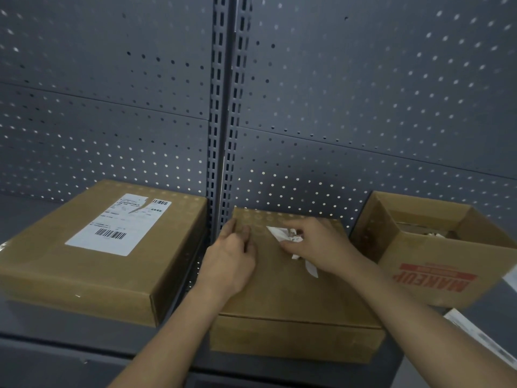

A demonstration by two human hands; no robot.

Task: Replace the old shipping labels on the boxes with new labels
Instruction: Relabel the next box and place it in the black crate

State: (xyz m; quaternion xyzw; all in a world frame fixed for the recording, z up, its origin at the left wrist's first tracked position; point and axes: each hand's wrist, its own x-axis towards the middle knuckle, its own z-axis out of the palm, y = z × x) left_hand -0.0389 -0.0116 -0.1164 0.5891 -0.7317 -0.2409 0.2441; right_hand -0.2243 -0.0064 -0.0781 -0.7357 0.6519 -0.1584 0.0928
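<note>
A flat brown cardboard box (pixel 296 298) lies in the middle of the shelf. My right hand (pixel 316 245) pinches a crumpled white label (pixel 285 236) on its top, with a white strip hanging below the fingers. My left hand (pixel 232 256) rests on the box's top near the far left corner, fingers loosely bent, holding the box down. A second closed box (pixel 84 264) lies to the left, with a torn white shipping label (pixel 117 224) stuck on top.
An open carton (pixel 436 264) with red print stands at the right, with white scraps inside. A white sheet (pixel 481 334) lies at the shelf's right front edge. A grey pegboard wall (pixel 335 107) with a slotted upright rises behind the shelf (pixel 56 326).
</note>
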